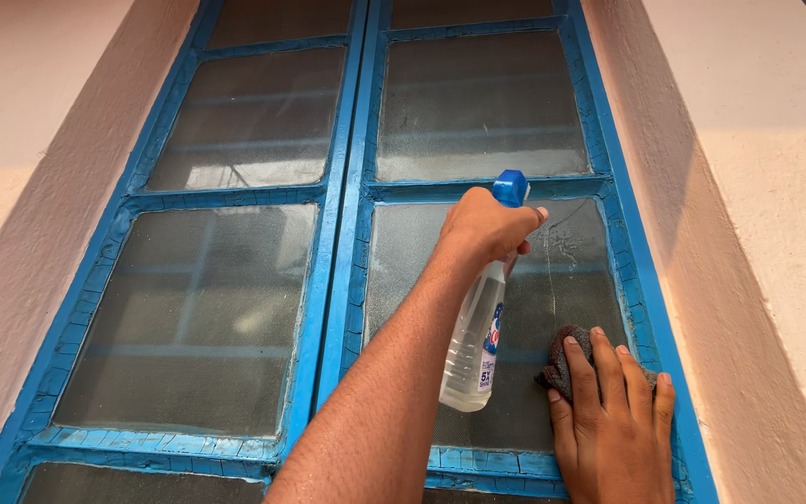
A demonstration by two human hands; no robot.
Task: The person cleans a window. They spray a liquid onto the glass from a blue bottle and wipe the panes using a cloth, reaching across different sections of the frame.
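My left hand [485, 227] is raised in front of the window and grips a clear spray bottle [473, 355] by its neck. The bottle's blue nozzle [511, 187] points at the right middle pane [571, 271], which shows wet streaks near the nozzle. My right hand [614, 420] lies flat against the lower right corner of that same pane. It presses a dark, rough cloth [566, 359] onto the mesh-covered glass, with only the cloth's top and left edge showing past the fingers.
The window has a blue painted frame [342, 233] with a centre post and several dusty panes, such as the left middle pane [198, 317]. Pale pink plastered walls [757, 233] slope in on both sides of the recess.
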